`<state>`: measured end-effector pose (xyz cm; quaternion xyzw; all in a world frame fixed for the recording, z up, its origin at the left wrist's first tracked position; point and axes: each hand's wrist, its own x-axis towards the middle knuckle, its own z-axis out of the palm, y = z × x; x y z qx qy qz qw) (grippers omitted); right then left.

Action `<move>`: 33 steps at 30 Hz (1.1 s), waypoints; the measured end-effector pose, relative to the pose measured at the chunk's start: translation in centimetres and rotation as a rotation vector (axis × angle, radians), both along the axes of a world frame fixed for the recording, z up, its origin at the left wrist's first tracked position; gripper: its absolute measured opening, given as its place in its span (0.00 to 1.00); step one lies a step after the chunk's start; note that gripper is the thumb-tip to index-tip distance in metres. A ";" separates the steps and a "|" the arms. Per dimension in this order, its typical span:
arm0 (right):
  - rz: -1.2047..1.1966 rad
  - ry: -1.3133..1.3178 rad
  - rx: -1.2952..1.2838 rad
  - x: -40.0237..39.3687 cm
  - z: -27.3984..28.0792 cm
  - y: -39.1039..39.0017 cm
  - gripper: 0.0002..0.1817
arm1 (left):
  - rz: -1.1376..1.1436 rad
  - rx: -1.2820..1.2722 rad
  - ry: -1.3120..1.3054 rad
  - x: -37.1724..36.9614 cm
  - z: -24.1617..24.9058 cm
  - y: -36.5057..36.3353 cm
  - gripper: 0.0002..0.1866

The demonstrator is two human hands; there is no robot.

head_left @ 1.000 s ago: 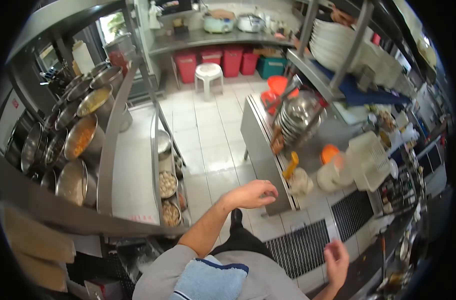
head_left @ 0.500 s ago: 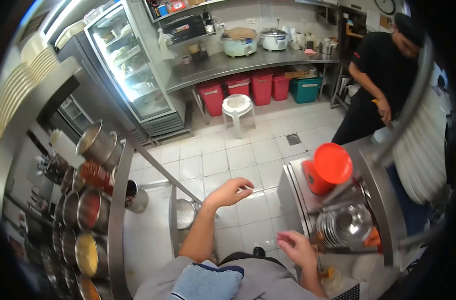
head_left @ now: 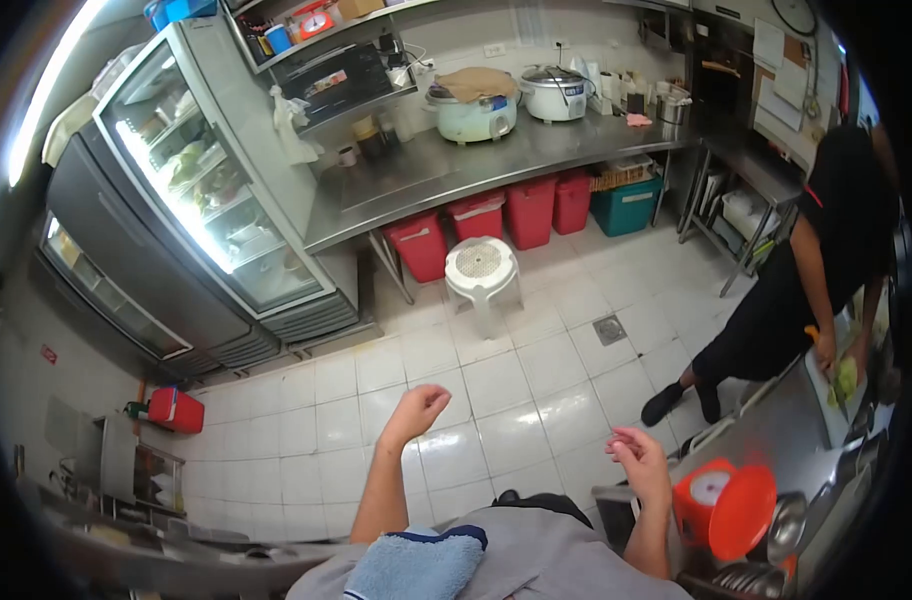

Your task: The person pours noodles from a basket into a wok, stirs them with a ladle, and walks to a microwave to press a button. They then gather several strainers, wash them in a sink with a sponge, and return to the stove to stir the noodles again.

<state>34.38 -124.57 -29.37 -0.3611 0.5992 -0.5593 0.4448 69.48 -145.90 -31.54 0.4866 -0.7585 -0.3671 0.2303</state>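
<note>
My left hand (head_left: 417, 409) hangs in the air over the white tiled floor (head_left: 496, 390), fingers loosely curled, holding nothing. My right hand (head_left: 639, 461) is raised at the lower right, fingers bent and apart, also empty. It is nearest to the orange plastic container (head_left: 728, 505) that sits on the steel counter (head_left: 776, 430) at my right. A blue towel (head_left: 416, 565) lies over my shoulder at the bottom edge.
A person in black (head_left: 796, 290) works at the right counter with a green item. A white plastic stool (head_left: 481, 268) stands mid-floor before red bins (head_left: 476, 215) and a teal bin under a steel bench with rice cookers (head_left: 473, 108). A glass-door fridge (head_left: 196, 190) stands left.
My view has swung left, away from the pot shelf and dish rack, toward the open floor and fridge. My right hand rose from low beside me to chest height; both stay empty.
</note>
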 end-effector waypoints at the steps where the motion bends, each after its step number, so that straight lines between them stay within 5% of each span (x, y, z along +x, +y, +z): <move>1: -0.055 0.030 0.015 -0.5 0.2 -2.2 0.14 | -0.043 -0.042 -0.011 -1.5 0.7 -3.4 0.13; 6: -0.211 0.300 0.067 -4.1 -4.9 -11.7 0.13 | -0.297 -0.125 -0.022 -7.4 3.5 -18.3 0.13; 11: -0.131 0.558 0.136 -5.4 -9.1 -27.9 0.13 | -0.315 -0.185 -0.144 -7.9 -0.3 -31.5 0.10; 16: 0.192 0.352 0.089 -2.9 -14.9 -51.4 0.13 | -0.153 -0.088 -0.124 -2.6 0.8 -39.2 0.10; 20: 0.541 0.547 -0.210 4.3 -12.1 -73.0 0.13 | 0.154 -0.180 -0.153 5.4 -1.0 -44.3 0.10; 24: 0.376 0.652 -0.527 14.6 -2.0 -93.3 0.10 | 0.221 0.102 -0.248 14.0 -7.6 -49.1 0.10; 29: 0.013 0.750 -0.589 23.9 12.4 -113.1 0.11 | 0.029 0.415 -0.802 27.4 -23.4 -56.2 0.20; 32: -0.164 0.801 -0.552 26.7 17.5 -123.9 0.13 | -0.055 0.513 -0.658 31.1 -25.5 -59.5 0.17; 33: -0.218 0.815 -0.539 27.2 19.1 -126.6 0.14 | -0.335 0.343 -0.456 34.5 -31.3 -60.7 0.14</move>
